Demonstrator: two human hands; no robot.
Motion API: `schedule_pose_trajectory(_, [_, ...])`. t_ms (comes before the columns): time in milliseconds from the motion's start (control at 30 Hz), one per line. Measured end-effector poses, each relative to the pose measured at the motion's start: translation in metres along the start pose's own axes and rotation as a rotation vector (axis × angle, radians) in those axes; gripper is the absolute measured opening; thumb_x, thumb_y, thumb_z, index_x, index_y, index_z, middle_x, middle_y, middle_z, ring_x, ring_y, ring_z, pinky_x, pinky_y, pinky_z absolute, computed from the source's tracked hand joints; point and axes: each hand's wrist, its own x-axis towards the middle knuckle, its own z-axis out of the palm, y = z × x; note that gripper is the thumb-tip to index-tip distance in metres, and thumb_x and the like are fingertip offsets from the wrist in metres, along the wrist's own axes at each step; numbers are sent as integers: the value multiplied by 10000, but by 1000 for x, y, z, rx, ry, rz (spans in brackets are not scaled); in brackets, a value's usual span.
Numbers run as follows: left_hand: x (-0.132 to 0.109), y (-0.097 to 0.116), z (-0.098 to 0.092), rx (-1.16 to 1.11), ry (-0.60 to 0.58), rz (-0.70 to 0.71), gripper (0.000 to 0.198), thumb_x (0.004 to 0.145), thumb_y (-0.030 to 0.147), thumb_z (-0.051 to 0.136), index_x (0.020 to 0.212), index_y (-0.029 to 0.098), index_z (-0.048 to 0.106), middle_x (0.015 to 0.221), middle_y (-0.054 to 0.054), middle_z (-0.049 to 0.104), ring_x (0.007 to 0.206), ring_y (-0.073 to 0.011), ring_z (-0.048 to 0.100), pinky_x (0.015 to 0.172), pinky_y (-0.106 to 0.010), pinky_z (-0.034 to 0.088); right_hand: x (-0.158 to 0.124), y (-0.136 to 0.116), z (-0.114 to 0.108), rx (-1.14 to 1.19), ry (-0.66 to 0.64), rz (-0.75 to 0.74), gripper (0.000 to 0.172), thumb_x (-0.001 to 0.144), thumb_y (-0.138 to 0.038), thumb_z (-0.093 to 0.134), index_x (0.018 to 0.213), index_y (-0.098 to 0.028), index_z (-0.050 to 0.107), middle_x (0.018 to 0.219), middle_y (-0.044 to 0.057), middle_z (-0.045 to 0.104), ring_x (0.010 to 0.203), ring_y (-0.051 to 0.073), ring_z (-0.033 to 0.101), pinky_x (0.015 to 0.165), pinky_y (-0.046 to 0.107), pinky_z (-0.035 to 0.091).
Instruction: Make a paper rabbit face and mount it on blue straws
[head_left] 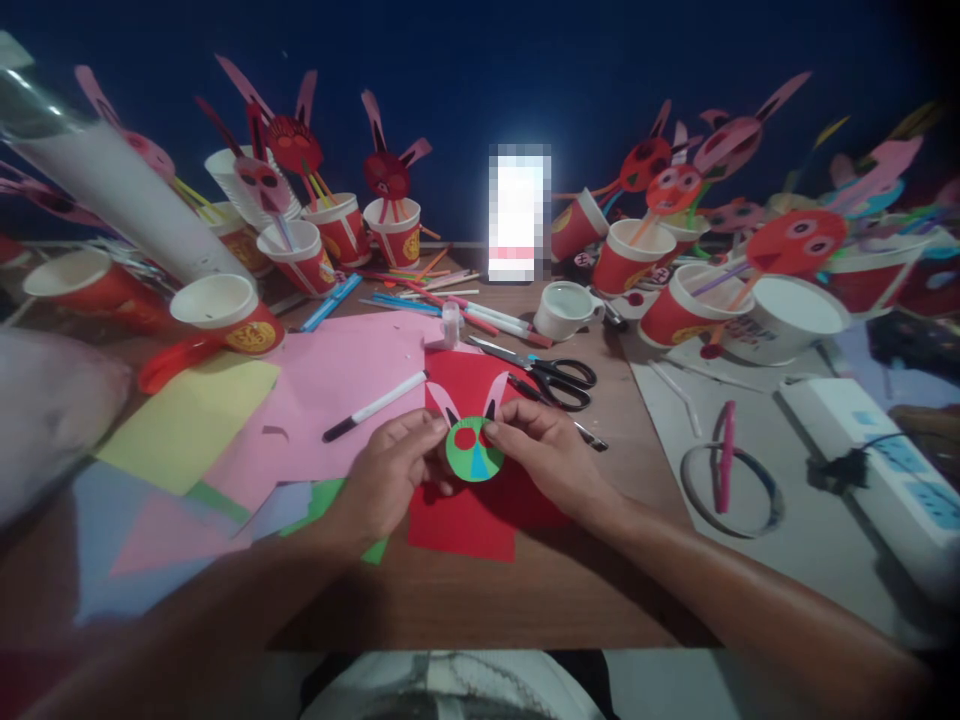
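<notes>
A green paper circle face (475, 452) with red eyes, a blue triangle nose and two pink ears lies over a red paper sheet (471, 520) in the middle of the table. My left hand (394, 470) pinches its left edge with curled fingers. My right hand (544, 445) pinches its right edge near one ear. Both hands rest on the red sheet. A black-tipped white marker (375, 405) lies just left of the ears, on pink paper (337, 390).
Black scissors (555, 375) lie behind my right hand. Red paper cups with rabbit faces on straws (390, 215) crowd the back and both sides. A white mug (566, 310), loose straws, coloured sheets at left, a tape ring (731, 490) and a power strip (870, 460) at right.
</notes>
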Motion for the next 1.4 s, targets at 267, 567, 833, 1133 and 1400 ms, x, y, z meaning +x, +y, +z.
schedule_pose_trajectory(267, [2,6,-4,45,17,44,180,767,300,637,653,169,594,585,13,555,501,-108,535,462,-220,491,-1,2,-1,-8,-33,22,244,732,-383,687,680,-192,544,628,-48,513,581,96,458,570,226,387])
schedule_pose_trajectory(567, [1,2,-7,149,59,6,219,791,312,631,618,186,584,514,23,564,451,-103,534,481,-215,447,-3,1,0,-32,-63,12,233,742,-360,679,680,-184,541,641,-50,490,579,86,430,562,220,367])
schedule_pose_trajectory(833, [2,2,-4,173,114,26,197,767,299,638,621,181,579,512,32,566,449,-100,535,473,-208,431,-3,2,0,-60,-51,15,228,754,-368,670,692,-185,550,644,-43,498,585,92,435,568,223,378])
schedule_pose_trajectory(1133, [5,2,-9,171,129,27,200,782,319,632,636,188,591,529,34,572,445,-98,525,464,-209,428,-2,4,0,-61,-78,10,231,756,-358,662,679,-183,532,643,-41,488,589,91,425,564,222,364])
schedule_pose_trajectory(1400, [4,1,-5,206,96,60,190,785,253,631,611,181,600,497,50,540,455,-68,478,457,-179,332,-4,0,0,-106,-95,16,210,757,-351,650,687,-187,539,645,-44,494,586,91,432,566,224,369])
